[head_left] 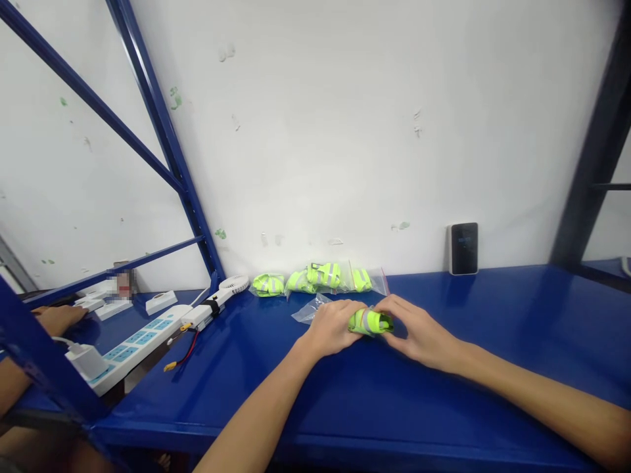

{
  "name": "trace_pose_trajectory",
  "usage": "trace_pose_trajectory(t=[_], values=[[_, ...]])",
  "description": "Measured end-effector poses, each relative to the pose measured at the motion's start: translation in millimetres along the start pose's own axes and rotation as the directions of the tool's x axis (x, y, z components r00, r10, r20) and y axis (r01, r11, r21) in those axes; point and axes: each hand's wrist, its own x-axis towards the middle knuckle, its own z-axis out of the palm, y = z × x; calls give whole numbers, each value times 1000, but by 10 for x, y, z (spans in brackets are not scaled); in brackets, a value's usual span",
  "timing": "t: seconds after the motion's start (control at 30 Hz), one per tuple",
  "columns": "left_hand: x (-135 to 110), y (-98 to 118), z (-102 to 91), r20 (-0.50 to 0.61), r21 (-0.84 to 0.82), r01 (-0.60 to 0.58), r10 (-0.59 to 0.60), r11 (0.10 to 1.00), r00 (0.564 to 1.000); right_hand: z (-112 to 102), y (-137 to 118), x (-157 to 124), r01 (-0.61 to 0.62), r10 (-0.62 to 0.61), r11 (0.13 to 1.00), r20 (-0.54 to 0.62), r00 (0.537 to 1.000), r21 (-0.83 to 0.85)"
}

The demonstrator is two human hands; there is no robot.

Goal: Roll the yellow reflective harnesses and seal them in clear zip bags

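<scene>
Between my two hands is a rolled-up neon yellow reflective vest [369, 322] with a grey stripe, low over the blue tabletop. My left hand [335, 326] wraps its left end, the fingers over the top. On the right end, my right hand [411, 328] grips it between thumb and fingers. A clear plastic bag [309, 310] lies just left of my left hand and is partly hidden by it. Behind my hands, several more rolled neon vests in clear bags [324, 274] lie in a row along the wall.
A white power strip [142, 341] runs along the left edge, with a white handheld fan [233, 284] and a red-black cable [187, 348] nearby. A dark-screened device [464, 248] leans at the wall. Blue shelf posts [172, 144] flank the table. Another person's hand [62, 320] rests far left.
</scene>
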Motion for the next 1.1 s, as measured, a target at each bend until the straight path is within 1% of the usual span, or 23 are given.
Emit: trace_pose_trajectory(t=[0.1,0.2,0.37,0.5,0.63,0.7,0.83,0.93,1.1], values=[[17,71,18,-1,107,-53,53,993,999,57,92,-34,49,-52,998,-55,997,-47],[49,137,18,-4,139,-60,61,989,998,80,145,-49,62,-70,995,-108,992,-79],[68,148,31,25,81,-20,18,997,1000,106,155,-56,43,-48,998,-98,994,-54],[47,105,43,15,21,-22,22,1000,1000,143,156,-51,35,-38,999,-116,993,-33],[24,69,25,7,-38,-7,7,999,1000,144,120,-41,15,-15,1000,-83,996,-6],[19,60,17,-7,-66,7,-7,998,1000,133,94,-44,10,-11,1000,-81,997,-22],[20,54,4,-14,-112,20,-22,993,1000,98,66,-52,23,-33,997,-136,990,-80],[23,53,-15,-17,-140,46,-49,989,999,75,60,-50,10,-18,999,-159,987,-48],[8,25,-47,-26,-156,80,-85,984,996,98,54,-76,-36,39,998,-60,997,52]])
